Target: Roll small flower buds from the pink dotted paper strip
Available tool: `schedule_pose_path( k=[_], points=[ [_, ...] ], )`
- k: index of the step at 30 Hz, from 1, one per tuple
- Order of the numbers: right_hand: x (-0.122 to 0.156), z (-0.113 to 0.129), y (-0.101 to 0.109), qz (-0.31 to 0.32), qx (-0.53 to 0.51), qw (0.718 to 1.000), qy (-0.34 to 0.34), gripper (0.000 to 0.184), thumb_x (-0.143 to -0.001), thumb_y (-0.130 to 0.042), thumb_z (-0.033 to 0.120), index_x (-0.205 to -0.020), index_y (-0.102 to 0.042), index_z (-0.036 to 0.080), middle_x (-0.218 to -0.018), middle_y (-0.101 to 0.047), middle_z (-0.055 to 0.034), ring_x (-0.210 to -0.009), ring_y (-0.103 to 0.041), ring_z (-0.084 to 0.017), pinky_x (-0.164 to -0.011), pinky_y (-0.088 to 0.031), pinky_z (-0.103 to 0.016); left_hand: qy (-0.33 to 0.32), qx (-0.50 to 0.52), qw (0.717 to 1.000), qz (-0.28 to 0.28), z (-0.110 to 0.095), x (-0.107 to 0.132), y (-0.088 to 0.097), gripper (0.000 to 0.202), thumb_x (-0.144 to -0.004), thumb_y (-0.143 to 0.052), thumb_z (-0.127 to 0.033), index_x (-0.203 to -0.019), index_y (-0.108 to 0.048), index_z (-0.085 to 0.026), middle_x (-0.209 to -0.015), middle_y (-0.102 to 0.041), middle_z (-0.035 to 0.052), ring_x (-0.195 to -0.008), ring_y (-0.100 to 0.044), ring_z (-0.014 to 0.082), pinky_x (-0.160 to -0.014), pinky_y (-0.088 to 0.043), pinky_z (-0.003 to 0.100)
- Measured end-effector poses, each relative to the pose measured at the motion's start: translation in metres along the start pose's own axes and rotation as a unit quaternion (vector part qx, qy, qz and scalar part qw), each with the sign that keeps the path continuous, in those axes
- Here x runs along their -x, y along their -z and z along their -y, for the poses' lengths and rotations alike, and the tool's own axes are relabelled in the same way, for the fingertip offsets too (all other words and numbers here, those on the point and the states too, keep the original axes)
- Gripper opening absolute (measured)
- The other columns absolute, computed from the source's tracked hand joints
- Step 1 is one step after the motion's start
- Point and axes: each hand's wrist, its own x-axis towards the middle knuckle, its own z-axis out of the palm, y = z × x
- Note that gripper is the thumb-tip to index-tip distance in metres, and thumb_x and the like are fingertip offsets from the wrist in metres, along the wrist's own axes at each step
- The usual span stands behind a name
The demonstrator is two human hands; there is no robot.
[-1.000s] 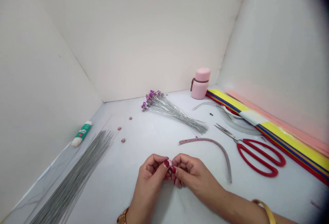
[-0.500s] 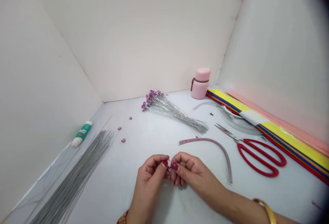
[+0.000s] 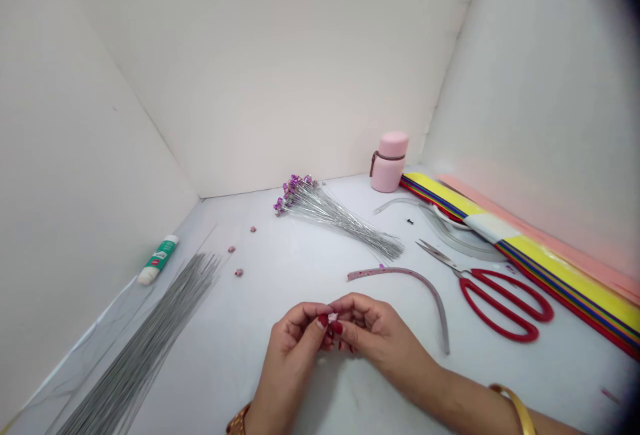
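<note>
Left hand [image 3: 294,338] and right hand [image 3: 375,332] pinch a pink scrap [image 3: 333,316], its axis hard to tell.

Two wire bundles, one plain [image 3: 145,335] and one purple-tipped [image 3: 340,218]; one pair of red scissors [image 3: 487,276]; one pink flask [image 3: 389,163]; one glue stick [image 3: 159,260]; one stack of coloured paper [image 3: 565,275]; two curved strips [image 3: 400,272]; three loose pink pieces [image 3: 239,272] on the desk [image 3: 300,255]; a fourth pink piece [image 3: 333,316] between the fingers [image 3: 323,320].

The pinched scrap [image 3: 333,316] looks pale pink, the scissors [image 3: 500,327] red.
</note>
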Motion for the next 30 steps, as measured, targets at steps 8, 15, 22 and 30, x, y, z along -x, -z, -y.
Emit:
schedule_pose_path(
  k=[8, 15, 22, 30],
  points=[
    [0.0004, -0.0002, 0.0009, -0.034, 0.055, 0.998, 0.019, 0.007, -0.072, -0.062, 0.020, -0.075, -0.058, 0.015, -0.064, -0.059, 0.0015, -0.062, -0.053, -0.012, -0.059, -0.041, -0.022, -0.017, -0.002, 1.000, 0.011, 0.0032, -0.0006, -0.0028, 0.009, -0.070, -0.064, -0.018, -0.077, -0.061, -0.013, -0.070, -0.063, 0.0027, -0.066, -0.055, 0.0130, -0.062, -0.043, 0.023],
    [0.0023, 0.0021, 0.0016, 0.002, 0.054, 0.998, 0.020, 0.008, -0.073, -0.061, 0.018, -0.080, -0.058, 0.016, -0.066, -0.059, 0.0013, -0.063, -0.054, -0.012, -0.060, -0.042, -0.023, 0.005, 0.002, 1.000, 0.017, 0.0023, -0.0005, 0.0006, 0.009, -0.076, -0.058, -0.020, -0.082, -0.060, -0.014, -0.073, -0.063, 0.0036, -0.069, -0.056, 0.0141, -0.065, -0.042, 0.024],
    [0.0022, 0.0018, 0.0011, -0.018, 0.037, 0.999, 0.023, 0.008, -0.074, -0.061, 0.021, -0.076, -0.056, 0.015, -0.066, -0.059, 0.0004, -0.064, -0.055, -0.013, -0.061, -0.043, -0.024, -0.033, -0.011, 0.999, 0.023, 0.0041, 0.0019, 0.0001, 0.011, -0.079, -0.055, -0.024, -0.085, -0.059, -0.016, -0.076, -0.063, 0.0033, -0.071, -0.055, 0.0136, -0.066, -0.043, 0.024],
    [0.0021, 0.0039, 0.0006, -0.026, 0.010, 1.000, -0.002, 0.014, -0.073, -0.063, 0.027, -0.076, -0.056, 0.015, -0.059, -0.053, 0.0035, -0.055, -0.046, -0.009, -0.052, -0.037, -0.021, -0.064, -0.041, 0.996, 0.050, 0.0017, 0.0026, 0.0009, 0.010, -0.081, -0.052, -0.023, -0.086, -0.058, -0.016, -0.076, -0.061, 0.0026, -0.074, -0.057, 0.0149, -0.067, -0.044, 0.025]
  ],
)
